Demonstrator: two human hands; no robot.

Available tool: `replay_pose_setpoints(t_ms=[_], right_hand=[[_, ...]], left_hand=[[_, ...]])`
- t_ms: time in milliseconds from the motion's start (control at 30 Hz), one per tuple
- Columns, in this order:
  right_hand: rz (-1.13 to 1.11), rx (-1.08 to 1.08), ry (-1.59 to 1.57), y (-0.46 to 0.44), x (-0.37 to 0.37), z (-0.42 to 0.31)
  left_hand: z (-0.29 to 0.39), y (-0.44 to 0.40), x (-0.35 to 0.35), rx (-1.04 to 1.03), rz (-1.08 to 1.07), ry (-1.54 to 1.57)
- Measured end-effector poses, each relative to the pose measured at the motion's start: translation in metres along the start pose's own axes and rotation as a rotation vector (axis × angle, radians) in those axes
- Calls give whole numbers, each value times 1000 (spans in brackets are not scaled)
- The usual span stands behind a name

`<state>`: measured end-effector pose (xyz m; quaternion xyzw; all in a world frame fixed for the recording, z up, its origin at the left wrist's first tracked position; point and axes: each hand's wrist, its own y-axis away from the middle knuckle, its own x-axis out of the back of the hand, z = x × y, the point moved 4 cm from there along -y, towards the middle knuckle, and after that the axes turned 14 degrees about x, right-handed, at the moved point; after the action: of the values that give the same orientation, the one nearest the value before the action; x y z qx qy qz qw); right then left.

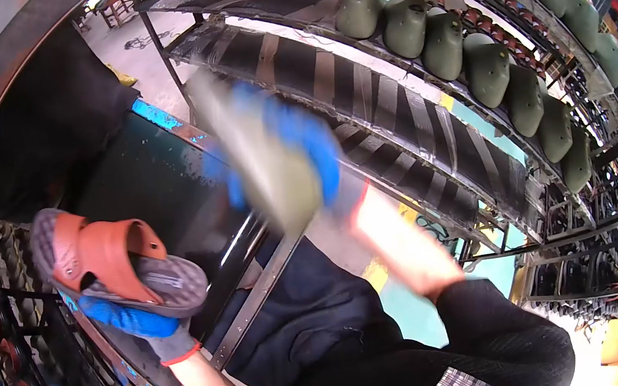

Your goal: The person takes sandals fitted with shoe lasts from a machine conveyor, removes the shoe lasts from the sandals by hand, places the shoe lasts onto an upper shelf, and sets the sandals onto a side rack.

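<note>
Nearby, the left hand (128,319) gripped an orange-strapped sandal (125,258), fingers partly closed beneath its sole, beside the dark bench (156,175). The blurred right hand (302,142) was closed around a green form (266,171). Beyond, similar green forms (405,25) lined a rack (267,61).

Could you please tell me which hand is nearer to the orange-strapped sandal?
Your left. The left hand holds the sandal from below; the right hand is well off to its right, gripping a blurred green object.
</note>
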<state>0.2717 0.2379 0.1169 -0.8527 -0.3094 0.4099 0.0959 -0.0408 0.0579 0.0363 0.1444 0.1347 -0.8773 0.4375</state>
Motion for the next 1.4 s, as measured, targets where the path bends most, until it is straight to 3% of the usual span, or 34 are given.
replay_pose_setpoints(t_ms=[67, 100, 133, 167, 233, 267, 333, 367, 400, 433, 467, 500, 567, 633, 667, 700, 733, 767, 800, 833, 900, 933, 1000, 1033, 1067, 1100, 1133, 1167, 1200, 1267, 1300, 1333, 1367, 1400], right_hand=[[97, 369, 731, -112, 39, -72], [313, 277, 1124, -162, 79, -99], [362, 341, 1882, -238, 134, -123], [379, 259, 2172, -284, 193, -131], [335, 59, 2170, -293, 193, -135], [327, -24, 2171, -286, 174, -135], [278, -60, 2177, -235, 150, -111], [203, 24, 2192, -186, 100, -92], [173, 714, 2145, -129, 72, -53], [36, 797, 1955, -77, 33, -11], [-322, 712, 1887, -30, -10, 24], [-495, 578, 1611, 8, -35, 53], [-661, 308, 1222, 81, -65, 109], [-239, -105, 966, 122, -95, 123], [-559, 99, 902, 132, -103, 128], [-505, 174, 980, 133, -99, 126], [-447, 245, 1055, 135, -98, 125], [-385, 318, 1123, 139, -102, 128], [-12, 82, 859, 146, -98, 142], [-19, -126, 726, 146, -107, 153], [-595, -305, 1047, 168, -113, 182], [-670, -226, 835, 175, -137, 181], [-937, -96, 641, 198, -181, 180], [-1099, -6, 574, 209, -196, 177], [-1148, -73, 436, 216, -206, 175], [-1184, -142, 318, 221, -214, 175], [-1212, -215, 219, 225, -220, 175], [-1222, -277, 271, 226, -221, 173], [-1219, -335, 331, 224, -219, 171], [-1166, -347, 375, 216, -208, 174], [-1177, -356, 389, 210, -197, 176], [-1183, -356, 414, 204, -196, 178], [-1179, -356, 452, 197, -193, 178], [-1177, -336, 479, 188, -188, 176]], left_hand=[[-7, 17, -6, 51, -29, -55], [-11, 25, -4, 138, -12, -80], [-14, 33, -1, 157, -11, -165], [-12, 38, 2, 172, 9, -153], [-5, 42, 10, 194, 56, -133], [4, 43, 10, 235, 33, 19], [-13, 29, 47, 26, 133, -240], [-2, 35, 33, 205, 81, 80], [8, 42, 20, 374, 86, 416], [-12, 43, 26, 269, 100, 323], [-17, 50, 21, 245, 59, 151], [-5, 62, -1, 197, -60, -117], [6, 64, -20, 161, -195, -260], [-1, 48, 11, 309, -137, -96], [7, 40, 22, 409, -75, 27], [16, 45, 32, 418, 73, 113], [16, 48, 45, 353, 41, 69], [13, 61, 56, 447, -37, 116], [3, 79, 79, 325, 7, -128], [22, 108, 81, 470, 35, -392], [34, 161, 91, 124, -72, -544], [42, 179, 102, 172, -153, -540], [60, 224, 160, 437, 193, -327], [74, 252, 185, 400, 398, -326], [91, 280, 207, 361, 603, -322], [117, 310, 227, 194, 825, -488], [130, 350, 280, 173, 1066, -790], [178, 373, 290, -121, 1193, -769], [223, 399, 305, -144, 1425, -954], [314, 427, 337, -117, 1424, -1069], [346, 435, 351, 267, 1472, -938], [370, 450, 413, 169, 1280, -1216], [383, 433, 401, 466, 1265, -1118], [393, 424, 427, 595, 1144, -1168]])
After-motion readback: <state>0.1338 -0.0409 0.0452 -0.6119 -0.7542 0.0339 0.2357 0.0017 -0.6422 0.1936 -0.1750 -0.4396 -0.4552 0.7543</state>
